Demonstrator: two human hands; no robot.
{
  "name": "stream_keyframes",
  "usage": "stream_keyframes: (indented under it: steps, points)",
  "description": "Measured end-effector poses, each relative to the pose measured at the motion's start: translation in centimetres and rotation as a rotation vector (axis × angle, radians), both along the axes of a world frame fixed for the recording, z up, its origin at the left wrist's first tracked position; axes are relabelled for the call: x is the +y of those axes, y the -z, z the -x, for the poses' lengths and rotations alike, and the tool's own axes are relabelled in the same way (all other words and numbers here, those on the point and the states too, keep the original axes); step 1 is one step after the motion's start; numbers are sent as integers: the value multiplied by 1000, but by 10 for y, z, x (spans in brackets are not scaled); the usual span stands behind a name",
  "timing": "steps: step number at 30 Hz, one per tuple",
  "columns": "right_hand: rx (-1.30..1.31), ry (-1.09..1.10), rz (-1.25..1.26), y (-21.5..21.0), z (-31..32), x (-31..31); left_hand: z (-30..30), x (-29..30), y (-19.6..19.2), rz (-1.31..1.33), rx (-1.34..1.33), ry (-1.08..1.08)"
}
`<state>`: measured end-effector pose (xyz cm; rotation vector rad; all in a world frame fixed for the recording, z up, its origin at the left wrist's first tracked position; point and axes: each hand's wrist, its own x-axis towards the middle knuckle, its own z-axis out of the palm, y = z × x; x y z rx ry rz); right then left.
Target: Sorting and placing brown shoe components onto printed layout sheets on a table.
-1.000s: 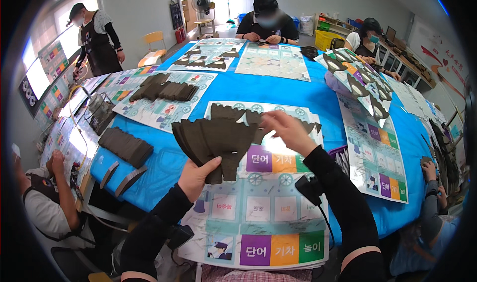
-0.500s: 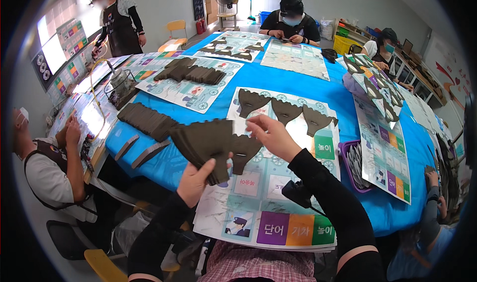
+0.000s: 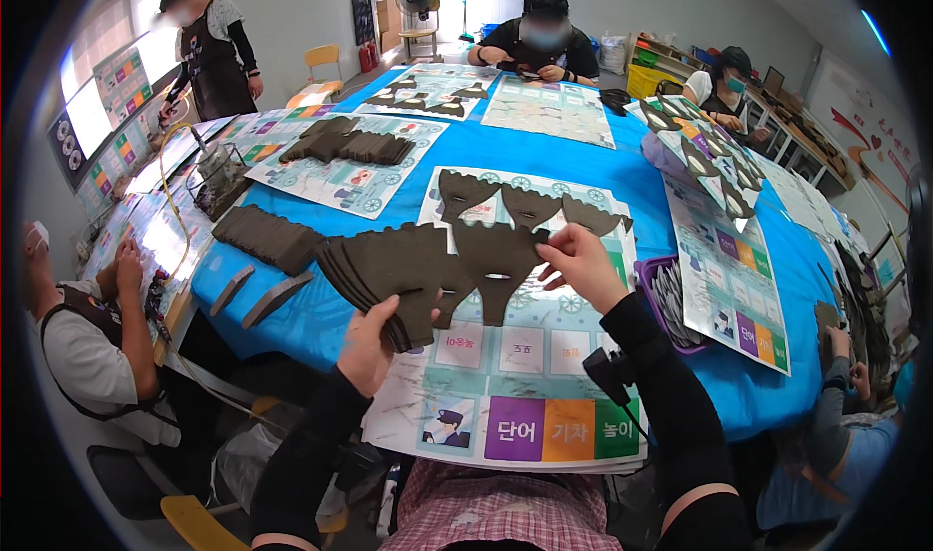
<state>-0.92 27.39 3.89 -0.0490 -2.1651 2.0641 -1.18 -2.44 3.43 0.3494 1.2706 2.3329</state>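
My left hand (image 3: 369,342) grips a fanned stack of dark brown cut pieces (image 3: 389,264) above the near table edge. My right hand (image 3: 581,264) pinches one dark brown piece (image 3: 498,259) at its right side, still overlapping the stack. Below them lies a printed poster (image 3: 525,357) on the blue table (image 3: 583,157). Three of the same dark pieces (image 3: 530,201) lie in a row on the poster's far end, just beyond my hands.
A purple tray (image 3: 666,303) of thin dark pieces sits right of my right hand. More piles of dark pieces (image 3: 272,238) lie at the left and on other posters (image 3: 345,148). Several people sit or stand around the table, one seated person (image 3: 87,337) close at my left.
My head view has shifted so the table sits farther up. My right hand has pulled one piece sideways off the stack. The left hand keeps holding the stack.
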Motion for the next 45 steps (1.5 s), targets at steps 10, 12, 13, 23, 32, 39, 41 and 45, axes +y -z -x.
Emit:
stream_keyframes:
  steps: [10,12,13,23,32,39,41,45]
  points:
    - [58,-54,-181,-21,-40,-25,-23,50,1,248,98,-80]
    - [46,18,-238,-25,-44,-20,-28,60,-2,297,126,-87]
    - [42,23,-237,-24,-44,-11,-27,60,-3,298,124,-81]
    - [312,396,-1080,-3,-70,67,-46,36,-18,63,73,52]
    - [-168,-288,-56,-4,-58,-64,-65,-10,1,211,-5,-258]
    - [82,-111,-680,14,-70,-84,-84,-44,-12,185,162,-256]
    - [-54,-169,-409,-12,-81,-96,-89,-38,-5,245,104,-133]
    - [-33,-164,-154,-13,-93,-94,-98,-7,4,247,136,-198]
